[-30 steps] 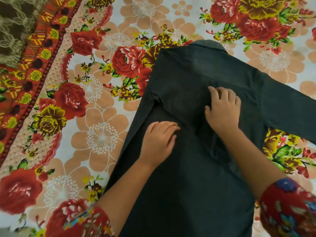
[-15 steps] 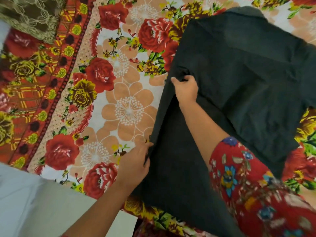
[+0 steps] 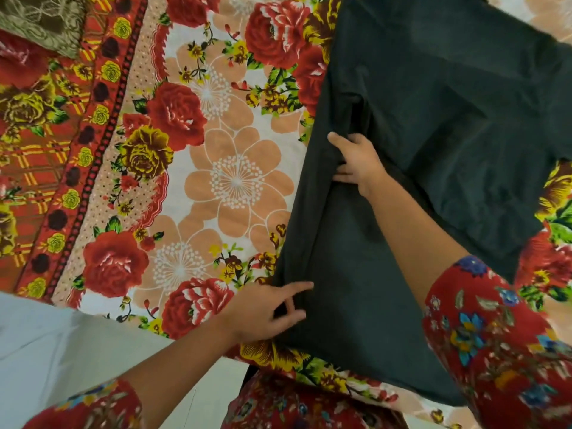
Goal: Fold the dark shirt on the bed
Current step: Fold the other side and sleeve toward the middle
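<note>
Nearest, the person's floral sleeves (image 3: 501, 335) frame the view, with pale floor (image 3: 62, 351) showing at the lower left, beside the bed's near edge. The shirt (image 3: 433, 134) lies flat on the flowered sheet (image 3: 235, 181), on the right half of the view, its hem at the near edge of the bed.

The left hand (image 3: 263, 311) is at the shirt's left edge close to the hem. Its forefinger is stretched out over the fabric and the other fingers are curled, with a bit of dark cloth pinched between them, so it grasps the shirt's edge. Farther up the same edge, the right hand (image 3: 356, 162) reaches across the shirt's body and clutches a bunched fold of fabric, thumb below and fingers curled over the top. The forearm lies over the shirt's middle.

Both hands thus hold the left side, near and far, and a long, narrow lapped strip of fabric runs between them.

The shirt's long axis runs from the hem near the person away toward the top of the view, leaning a little to the right. The far end is cut off by the frame, and the right shoulder part runs out at the upper right.

Farthest off, at the top left corner, lies an olive patterned cloth (image 3: 40, 23) — well apart from the shirt.
</note>
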